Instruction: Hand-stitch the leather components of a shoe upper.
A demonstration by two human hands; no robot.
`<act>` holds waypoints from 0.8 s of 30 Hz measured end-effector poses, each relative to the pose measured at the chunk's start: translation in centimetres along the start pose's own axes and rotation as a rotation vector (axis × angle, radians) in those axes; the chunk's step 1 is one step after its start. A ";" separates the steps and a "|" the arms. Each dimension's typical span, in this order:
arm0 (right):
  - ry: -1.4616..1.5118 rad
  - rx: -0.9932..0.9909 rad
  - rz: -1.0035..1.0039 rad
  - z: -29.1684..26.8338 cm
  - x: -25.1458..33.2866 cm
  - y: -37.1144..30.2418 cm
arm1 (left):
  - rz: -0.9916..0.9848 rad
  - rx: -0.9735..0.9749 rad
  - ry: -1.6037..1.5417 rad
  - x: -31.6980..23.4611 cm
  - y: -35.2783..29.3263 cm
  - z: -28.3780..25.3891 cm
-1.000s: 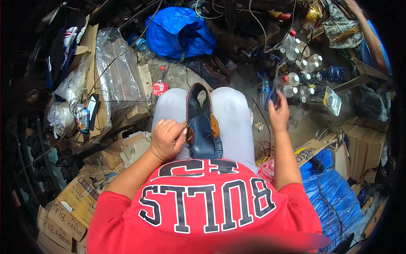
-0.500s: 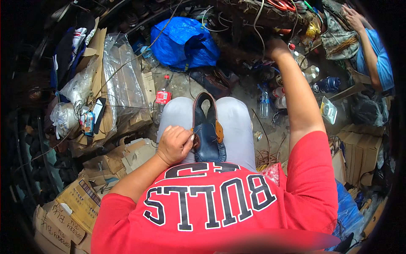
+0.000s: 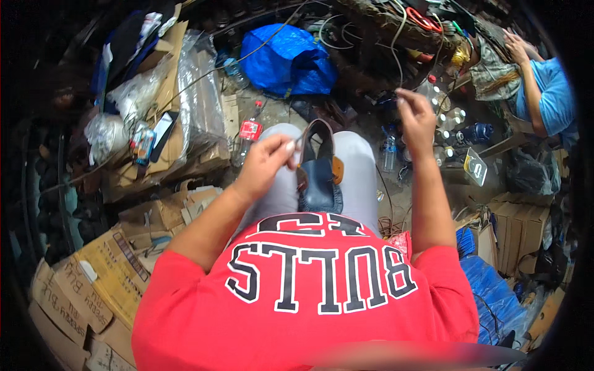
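A dark navy leather shoe [image 3: 320,179] with tan side pieces rests on my lap between my thighs, its toe toward me and its opening away. By the left rim of the opening is my left hand [image 3: 267,162], thumb and fingers pinched together. What it pinches, if anything, is too small to make out. My right hand [image 3: 417,120] is raised well to the right of the shoe, beyond my right knee. Its fingers are drawn together, and I cannot make out anything between them.
Beyond my knees lie a blue plastic sheet [image 3: 288,60] and a red-labelled bottle [image 3: 249,132]. Several bottles, one dark blue [image 3: 474,134], stand at the right. Cardboard [image 3: 105,278] is piled at the left. Another person in a blue sleeve [image 3: 550,93] sits at the far right.
My right hand has come back toward me from the dark bench area. My left hand has risen from beside the shoe's toe to near its opening. The whole view has shifted slightly.
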State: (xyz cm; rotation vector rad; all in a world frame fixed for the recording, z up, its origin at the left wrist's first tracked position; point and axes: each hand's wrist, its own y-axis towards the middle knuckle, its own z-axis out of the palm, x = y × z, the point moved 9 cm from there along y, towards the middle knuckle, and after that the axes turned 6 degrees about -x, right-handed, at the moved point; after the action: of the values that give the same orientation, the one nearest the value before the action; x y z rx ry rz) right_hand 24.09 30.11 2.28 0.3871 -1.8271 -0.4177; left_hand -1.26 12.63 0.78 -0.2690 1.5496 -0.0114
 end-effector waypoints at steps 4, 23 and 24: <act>0.619 0.272 0.406 5.8 7.1 -5.6 | 0.047 0.075 -0.285 -5.1 0.9 2.5; 0.920 0.425 0.423 10.7 17.4 -5.4 | 0.531 -0.025 0.123 -11.2 -1.8 -1.3; 0.834 0.542 0.445 11.1 17.8 -5.6 | 0.493 0.021 0.149 -10.9 -1.7 -2.3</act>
State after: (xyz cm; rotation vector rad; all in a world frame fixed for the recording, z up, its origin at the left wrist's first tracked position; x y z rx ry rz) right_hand 8.72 17.87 11.55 0.4200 -1.1158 0.5074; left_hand -3.54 12.50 11.84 0.1389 1.7276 0.3460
